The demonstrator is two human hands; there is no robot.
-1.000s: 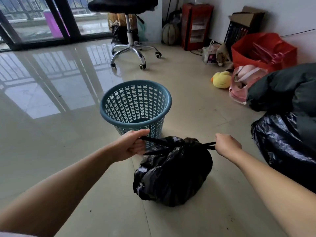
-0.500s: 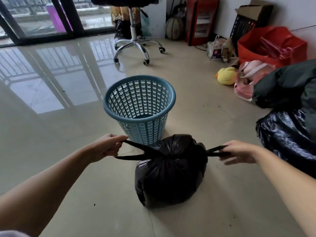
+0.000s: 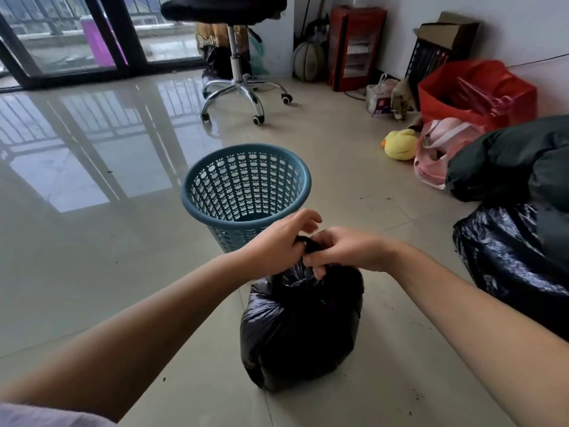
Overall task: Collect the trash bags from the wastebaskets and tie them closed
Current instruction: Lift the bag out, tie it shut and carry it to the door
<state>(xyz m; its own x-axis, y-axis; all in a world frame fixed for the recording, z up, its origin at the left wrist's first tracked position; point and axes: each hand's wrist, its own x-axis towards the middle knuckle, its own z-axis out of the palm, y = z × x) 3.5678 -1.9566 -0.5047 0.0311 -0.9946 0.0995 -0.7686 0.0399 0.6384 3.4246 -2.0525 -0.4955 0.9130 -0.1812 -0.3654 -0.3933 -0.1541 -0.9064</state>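
Note:
A full black trash bag (image 3: pixel 300 328) stands on the tiled floor just in front of a blue perforated wastebasket (image 3: pixel 246 192), which has no bag inside it. My left hand (image 3: pixel 281 238) and my right hand (image 3: pixel 346 249) meet above the bag's top. Both pinch the bag's gathered black ends, and their fingers touch each other. The ends themselves are mostly hidden under my fingers.
A second, larger black bag (image 3: pixel 517 257) lies at the right under a dark green bundle (image 3: pixel 511 158). Behind them are a pink bag (image 3: pixel 437 149), a yellow plush duck (image 3: pixel 400 144) and a red bag (image 3: pixel 474 90). A swivel stool (image 3: pixel 234 84) stands behind the basket.
My hands were spread apart, pulling the bag's two ends sideways. They have come together above the bag's top, still holding the ends.

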